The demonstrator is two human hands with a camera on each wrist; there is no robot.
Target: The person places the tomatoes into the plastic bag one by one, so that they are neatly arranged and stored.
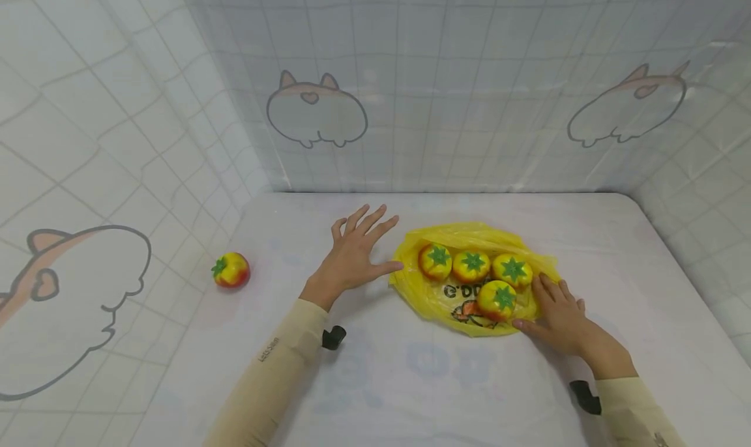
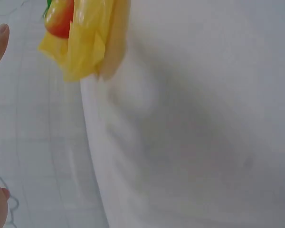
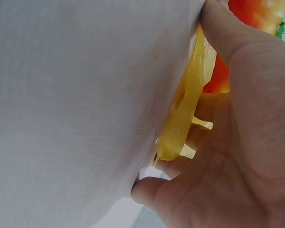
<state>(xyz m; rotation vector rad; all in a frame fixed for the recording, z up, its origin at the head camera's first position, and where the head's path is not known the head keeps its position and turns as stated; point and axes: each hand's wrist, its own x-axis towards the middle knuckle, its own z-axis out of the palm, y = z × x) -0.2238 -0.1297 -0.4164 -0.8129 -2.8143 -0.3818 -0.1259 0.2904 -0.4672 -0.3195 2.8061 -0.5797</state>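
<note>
Several red-and-yellow toy fruits with green star-shaped leaf tops, one of them a front fruit (image 1: 497,300), sit together on a yellow plastic bag (image 1: 428,303) spread on the table. My left hand (image 1: 352,258) hovers left of the bag with fingers spread, its thumb tip overlapping the bag's left edge in the head view. At the bag's right edge rests my right hand (image 1: 560,320), fingers and thumb apart around the rim beside the fruits. In the right wrist view, the yellow plastic (image 3: 180,128) lies between that hand and the table.
Another red-and-yellow toy fruit (image 1: 231,270) lies alone at the table's left edge. The white-covered table (image 1: 387,382) meets tile-patterned sheeting (image 1: 422,141) at the back and both sides. A dark wrist mount (image 1: 333,337) sits under the left sleeve.
</note>
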